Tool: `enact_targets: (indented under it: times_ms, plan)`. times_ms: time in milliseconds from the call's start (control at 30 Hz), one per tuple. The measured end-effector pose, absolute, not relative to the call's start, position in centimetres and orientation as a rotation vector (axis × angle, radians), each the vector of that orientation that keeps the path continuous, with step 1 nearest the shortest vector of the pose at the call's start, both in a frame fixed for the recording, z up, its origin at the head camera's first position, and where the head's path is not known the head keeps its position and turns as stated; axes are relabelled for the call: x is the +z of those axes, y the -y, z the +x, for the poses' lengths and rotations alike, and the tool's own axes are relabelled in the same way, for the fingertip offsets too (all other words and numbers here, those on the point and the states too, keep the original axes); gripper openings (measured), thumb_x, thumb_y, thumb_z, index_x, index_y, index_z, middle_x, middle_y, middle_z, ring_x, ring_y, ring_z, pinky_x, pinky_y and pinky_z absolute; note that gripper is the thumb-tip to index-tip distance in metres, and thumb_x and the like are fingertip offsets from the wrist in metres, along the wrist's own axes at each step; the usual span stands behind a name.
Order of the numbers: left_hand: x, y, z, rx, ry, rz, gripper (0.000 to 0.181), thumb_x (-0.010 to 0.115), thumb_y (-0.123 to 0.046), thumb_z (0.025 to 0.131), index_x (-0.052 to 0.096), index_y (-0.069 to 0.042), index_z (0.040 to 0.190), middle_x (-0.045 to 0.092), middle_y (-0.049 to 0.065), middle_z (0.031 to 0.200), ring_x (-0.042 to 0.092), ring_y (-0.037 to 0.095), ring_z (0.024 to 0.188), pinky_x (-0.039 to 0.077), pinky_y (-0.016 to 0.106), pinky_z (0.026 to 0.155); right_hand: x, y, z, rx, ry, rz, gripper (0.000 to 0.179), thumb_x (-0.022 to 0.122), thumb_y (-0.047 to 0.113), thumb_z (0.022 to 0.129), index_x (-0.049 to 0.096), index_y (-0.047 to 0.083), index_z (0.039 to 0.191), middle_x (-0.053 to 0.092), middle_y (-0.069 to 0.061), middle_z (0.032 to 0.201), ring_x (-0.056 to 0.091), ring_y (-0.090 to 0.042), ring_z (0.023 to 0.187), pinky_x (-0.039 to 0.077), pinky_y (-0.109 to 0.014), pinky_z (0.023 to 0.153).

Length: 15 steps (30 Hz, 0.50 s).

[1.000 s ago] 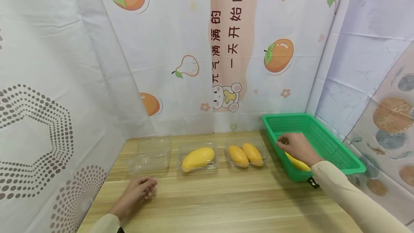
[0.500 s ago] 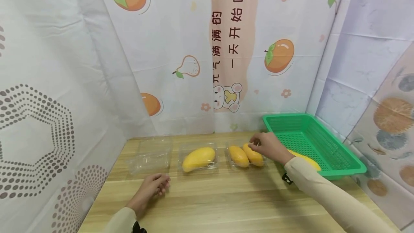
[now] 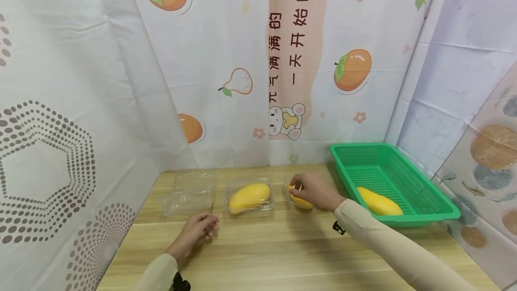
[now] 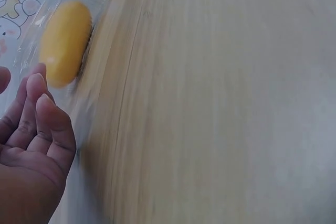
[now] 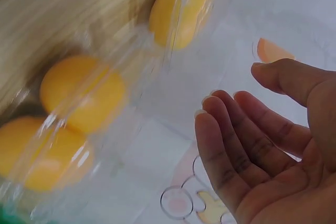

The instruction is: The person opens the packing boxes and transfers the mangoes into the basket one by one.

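My right hand hovers over a transparent plastic box with two small orange-yellow mangoes, hiding one and part of the other mango. Both show in the right wrist view, the nearer mango behind film-like plastic. That hand's fingers are loosely bent, thumb apart, with nothing between them. To the left, a larger yellow mango lies in a second transparent box. My left hand is just in front of a third transparent box, its fingers relaxed and holding nothing. In the left wrist view, the fingertips appear below the large mango.
A green perforated basket stands at the right back, with another yellow mango lying near its front wall. The boxes line the rear of the wooden table, before a printed cloth.
My right hand has travelled left from over the green basket, past its rim, to above the two-mango box. My left hand has shifted a little right and forward.
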State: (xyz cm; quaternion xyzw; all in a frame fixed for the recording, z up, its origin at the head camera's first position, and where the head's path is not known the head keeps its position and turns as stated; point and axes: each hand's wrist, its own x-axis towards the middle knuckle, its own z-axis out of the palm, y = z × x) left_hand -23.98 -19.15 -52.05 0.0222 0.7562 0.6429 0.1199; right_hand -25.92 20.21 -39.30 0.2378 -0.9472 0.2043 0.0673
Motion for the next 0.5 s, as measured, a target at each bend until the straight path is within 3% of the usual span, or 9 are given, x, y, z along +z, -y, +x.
enact_targets:
  times_ms: [500]
  plan:
    - [-51.9,17.8,-23.9,1.934,-2.168,0.055,0.037,0.061,-0.026,0.105,0.065,0.01,0.112,0.068,0.01,0.091,0.057,0.015,0.072,0.051,0.024,0.061,-40.7,-14.1,-25.6,0.632,2.79,0.969,0.011,0.076,0.018,0.094,0.077,0.009,0.1,0.073,0.004,0.084,0.065,-0.007,0.072,0.055,-0.026,0.066]
